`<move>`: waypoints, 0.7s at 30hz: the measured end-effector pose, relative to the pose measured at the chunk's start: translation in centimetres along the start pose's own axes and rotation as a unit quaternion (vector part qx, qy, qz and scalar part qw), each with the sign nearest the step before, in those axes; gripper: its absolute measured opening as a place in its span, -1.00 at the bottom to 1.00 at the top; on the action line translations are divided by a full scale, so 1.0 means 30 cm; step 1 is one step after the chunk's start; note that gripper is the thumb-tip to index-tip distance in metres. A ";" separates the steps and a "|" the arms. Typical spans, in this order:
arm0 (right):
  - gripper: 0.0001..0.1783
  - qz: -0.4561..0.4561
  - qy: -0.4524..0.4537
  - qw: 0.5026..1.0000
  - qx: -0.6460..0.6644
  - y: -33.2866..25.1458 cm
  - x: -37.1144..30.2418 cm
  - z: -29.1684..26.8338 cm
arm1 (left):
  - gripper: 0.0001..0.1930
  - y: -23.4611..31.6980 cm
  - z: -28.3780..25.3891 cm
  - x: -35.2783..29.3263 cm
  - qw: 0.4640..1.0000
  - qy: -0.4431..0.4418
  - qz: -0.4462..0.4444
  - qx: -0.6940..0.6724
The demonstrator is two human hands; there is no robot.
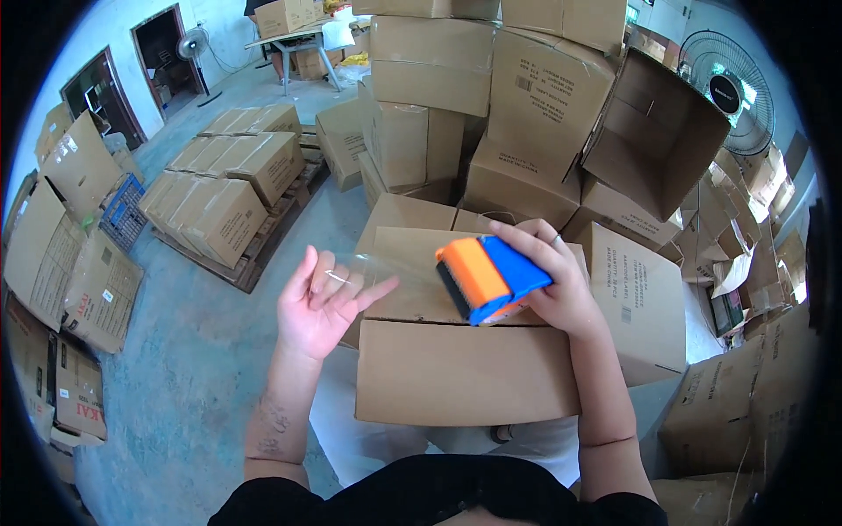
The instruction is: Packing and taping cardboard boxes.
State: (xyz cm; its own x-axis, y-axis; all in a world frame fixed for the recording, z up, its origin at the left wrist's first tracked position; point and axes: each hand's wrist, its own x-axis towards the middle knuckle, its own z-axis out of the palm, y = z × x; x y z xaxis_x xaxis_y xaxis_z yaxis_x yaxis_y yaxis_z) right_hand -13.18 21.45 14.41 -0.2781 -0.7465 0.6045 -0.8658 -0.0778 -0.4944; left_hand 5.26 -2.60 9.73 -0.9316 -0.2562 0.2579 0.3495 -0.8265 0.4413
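Nearest, I see a brown cardboard box [465, 373]. Just above it, the right hand [566, 285] grips an orange-and-blue tape dispenser [487, 279]; the left hand [326, 298] is palm up, fingers half-curled at a clear tape strip [364, 264], though I can't tell whether they pinch it. Beyond, I see stacked cartons [430, 63].

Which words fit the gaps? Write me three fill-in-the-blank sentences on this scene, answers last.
The right hand holds a dispenser coloured bright blue and bright ____.
A clear strip of packing ____ shows at the left hand.
To the left, brown cartons sit on a wooden ____.

Missing words: orange; tape; pallet.
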 end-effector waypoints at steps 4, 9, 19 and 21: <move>-0.18 0.013 -0.045 0.998 -0.033 -0.072 0.000 -0.010 | -0.50 0.001 -0.041 -0.017 0.997 0.054 0.024 0.042; -0.27 0.050 -0.053 0.990 -0.116 -0.150 0.004 -0.068 | -0.50 -0.008 -0.027 -0.006 0.994 0.071 0.055 0.060; -0.25 -0.034 0.093 0.969 -0.228 -0.100 -0.053 0.052 | -0.49 0.023 0.013 0.020 0.996 0.044 0.074 0.032; -0.22 -0.030 0.124 0.964 -0.232 -0.071 -0.060 0.049 | -0.50 0.026 0.013 0.017 0.998 0.021 0.040 0.035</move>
State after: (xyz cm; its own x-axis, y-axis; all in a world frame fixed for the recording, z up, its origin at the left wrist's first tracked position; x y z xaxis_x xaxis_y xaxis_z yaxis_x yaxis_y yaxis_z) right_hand -10.24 21.99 13.46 -0.2631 -0.5648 0.7822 -0.9603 0.2316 -0.1558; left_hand 5.10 -3.18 10.53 -0.9037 -0.3417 0.2581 0.4269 -0.7665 0.4799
